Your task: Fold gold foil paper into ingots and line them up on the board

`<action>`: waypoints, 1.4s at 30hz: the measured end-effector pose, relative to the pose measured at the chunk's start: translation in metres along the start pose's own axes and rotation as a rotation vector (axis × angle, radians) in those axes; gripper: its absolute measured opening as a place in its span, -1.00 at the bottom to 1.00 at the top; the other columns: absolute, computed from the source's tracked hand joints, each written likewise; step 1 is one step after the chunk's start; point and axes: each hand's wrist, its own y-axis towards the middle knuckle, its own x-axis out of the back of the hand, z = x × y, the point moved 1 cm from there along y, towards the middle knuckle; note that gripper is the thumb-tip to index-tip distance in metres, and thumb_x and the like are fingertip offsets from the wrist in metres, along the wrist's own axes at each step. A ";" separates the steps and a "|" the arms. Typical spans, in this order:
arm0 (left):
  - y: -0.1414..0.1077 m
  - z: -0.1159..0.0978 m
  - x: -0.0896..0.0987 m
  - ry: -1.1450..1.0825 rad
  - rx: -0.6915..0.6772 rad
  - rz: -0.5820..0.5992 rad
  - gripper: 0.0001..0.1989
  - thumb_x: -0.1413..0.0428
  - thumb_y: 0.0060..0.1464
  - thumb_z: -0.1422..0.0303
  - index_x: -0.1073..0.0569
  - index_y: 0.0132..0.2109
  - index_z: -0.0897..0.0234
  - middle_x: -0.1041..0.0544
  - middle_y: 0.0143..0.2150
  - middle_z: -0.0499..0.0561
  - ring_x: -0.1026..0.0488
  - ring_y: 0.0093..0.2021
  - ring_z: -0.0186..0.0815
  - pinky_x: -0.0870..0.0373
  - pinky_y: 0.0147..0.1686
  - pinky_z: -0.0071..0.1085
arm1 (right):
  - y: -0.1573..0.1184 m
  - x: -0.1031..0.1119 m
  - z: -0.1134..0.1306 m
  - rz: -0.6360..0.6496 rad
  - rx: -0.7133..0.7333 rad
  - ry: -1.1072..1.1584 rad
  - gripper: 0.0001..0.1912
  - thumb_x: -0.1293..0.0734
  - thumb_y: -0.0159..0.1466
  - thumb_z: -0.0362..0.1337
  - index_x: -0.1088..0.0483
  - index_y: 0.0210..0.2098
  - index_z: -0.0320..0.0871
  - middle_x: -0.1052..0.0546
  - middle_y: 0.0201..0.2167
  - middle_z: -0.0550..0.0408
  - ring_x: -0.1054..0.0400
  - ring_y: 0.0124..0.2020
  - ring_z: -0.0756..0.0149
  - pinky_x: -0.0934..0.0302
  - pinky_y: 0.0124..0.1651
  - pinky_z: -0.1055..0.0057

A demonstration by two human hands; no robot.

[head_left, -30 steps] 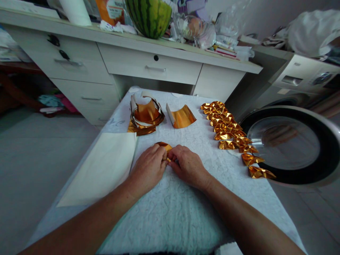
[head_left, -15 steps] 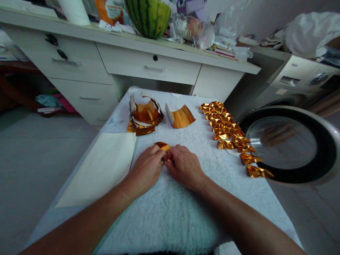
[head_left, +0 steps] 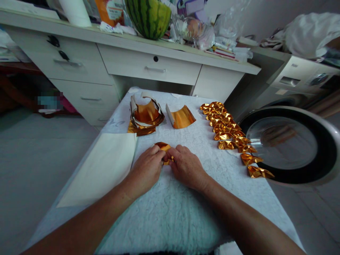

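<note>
Between my two hands, low over the cloth, is a piece of gold foil paper (head_left: 163, 146), partly hidden by my fingers. My left hand (head_left: 148, 161) is closed on its left side, the thumb and fingers pinched together. My right hand (head_left: 186, 164) grips the right side, with a crumpled gold edge showing by its fingertips. Beyond the hands lies a stack of curled gold foil sheets (head_left: 146, 113), with a single curved gold sheet (head_left: 183, 117) beside it. Along the right edge of the table run rows of folded gold foil pieces (head_left: 225, 127).
A cream paper sheet (head_left: 98, 166) lies at the left on the cloth-covered table (head_left: 164, 212). Behind stands a white drawer desk (head_left: 151, 67) bearing a cut watermelon (head_left: 148, 17). At the right, the open round washing machine door (head_left: 287, 141) comes close to the table edge.
My right hand has shifted slightly right and its fingers have moved, so more of the crumpled gold foil shows between the hands. My left hand keeps its place.
</note>
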 end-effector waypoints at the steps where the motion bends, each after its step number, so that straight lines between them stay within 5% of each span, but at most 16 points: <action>1: 0.000 0.000 0.000 0.003 0.001 0.002 -0.79 0.07 0.12 0.60 -0.41 -0.22 0.31 -0.37 -0.20 0.06 -0.35 -0.14 -0.23 -0.35 -0.09 -0.26 | 0.000 0.000 -0.001 0.007 0.002 0.013 -0.80 -0.18 0.28 -0.39 -0.35 -0.17 -0.04 -0.39 -0.21 0.05 -0.27 -0.16 0.23 -0.10 -0.25 0.38; 20: -0.004 -0.002 0.006 -0.006 -0.001 0.019 -0.86 -0.04 0.08 0.48 -0.43 -0.19 0.26 -0.38 -0.15 0.06 -0.37 -0.09 -0.19 -0.35 -0.03 -0.23 | -0.002 0.003 -0.010 -0.008 0.106 0.128 -0.75 -0.23 0.12 -0.45 -0.33 -0.20 -0.12 -0.40 -0.26 0.08 -0.27 -0.17 0.27 -0.14 -0.14 0.37; 42: -0.003 -0.005 0.012 0.044 -0.074 0.019 -0.81 -0.05 0.06 0.53 -0.46 -0.17 0.29 -0.42 -0.12 0.07 -0.38 -0.05 -0.18 -0.37 0.02 -0.19 | -0.006 0.005 -0.005 0.014 0.281 -0.169 -0.82 -0.23 0.34 -0.34 -0.45 -0.13 -0.16 -0.48 -0.23 0.04 -0.32 -0.21 0.28 -0.19 -0.22 0.40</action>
